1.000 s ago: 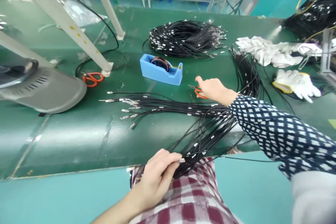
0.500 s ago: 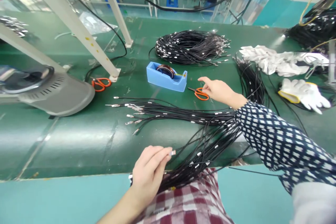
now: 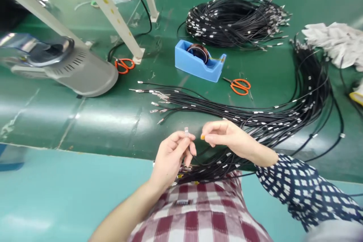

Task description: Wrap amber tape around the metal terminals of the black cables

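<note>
Between the thumb and fingers of my left hand (image 3: pixel 172 155) is the end of a black cable, with its small pale connector (image 3: pixel 186 130) sticking up. My right hand (image 3: pixel 231 137) pinches a small piece of yellow-orange tape (image 3: pixel 202 137) at its fingertips, a short gap to the right of the connector. Under both hands, a bundle of black cables (image 3: pixel 218 169) lies across my lap and the bench edge. More black cables with white tags (image 3: pixel 249 112) stretch over the bench just beyond.
A blue tape dispenser (image 3: pixel 195 69) with an amber roll stands ahead, beside orange-handled scissors (image 3: pixel 240 87). Behind it lies a coil of black cables (image 3: pixel 235 22). Leftward are a grey machine (image 3: pixel 87 72), more orange scissors (image 3: pixel 124 66) and white posts (image 3: pixel 113 11). White gloves (image 3: pixel 337 41) lie right.
My right hand has come back from beside the scissors toward my left hand, now pinching a yellow-orange piece. My left hand has turned the connector upward. The view has tilted down.
</note>
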Tool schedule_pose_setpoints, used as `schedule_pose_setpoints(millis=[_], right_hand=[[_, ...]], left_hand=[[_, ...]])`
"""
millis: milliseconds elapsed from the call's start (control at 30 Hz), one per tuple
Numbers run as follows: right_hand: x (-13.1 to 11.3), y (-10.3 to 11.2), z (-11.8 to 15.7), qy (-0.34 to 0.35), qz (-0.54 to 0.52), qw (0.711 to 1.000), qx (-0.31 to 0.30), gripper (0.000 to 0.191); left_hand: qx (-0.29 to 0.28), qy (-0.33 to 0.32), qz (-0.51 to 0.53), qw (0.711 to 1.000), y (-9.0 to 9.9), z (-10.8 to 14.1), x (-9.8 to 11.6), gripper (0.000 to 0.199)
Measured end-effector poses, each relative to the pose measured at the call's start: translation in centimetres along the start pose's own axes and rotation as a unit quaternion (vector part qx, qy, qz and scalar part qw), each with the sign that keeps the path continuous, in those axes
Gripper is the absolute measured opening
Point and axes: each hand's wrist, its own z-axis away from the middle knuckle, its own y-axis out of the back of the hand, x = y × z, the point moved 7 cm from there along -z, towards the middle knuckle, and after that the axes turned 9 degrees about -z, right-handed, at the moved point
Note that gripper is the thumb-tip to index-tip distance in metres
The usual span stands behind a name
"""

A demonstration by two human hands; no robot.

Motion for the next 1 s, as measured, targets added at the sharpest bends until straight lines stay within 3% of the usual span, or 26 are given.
schedule_pose_setpoints(millis=[200, 600, 1000], right_hand=[[0.0, -1.3, -1.1, 0.029, 0.037, 0.999, 0.023, 0.024], [-0.1, -2.0, -2.0, 0.054, 0.097, 0.993, 0.026, 0.025], [-0.5, -2.3, -1.9, 0.067, 0.138, 0.987, 0.046, 0.024]], left_hand=[[0.016, -0.036, -0.008, 0.999, 0.4, 0.3, 0.1, 0.025], [-0.022, -0.018, 0.038, 0.999, 0.1, 0.3, -0.3, 0.036], [-0.021, -0.021, 0.026, 0.999, 0.4, 0.3, -0.4, 0.039]])
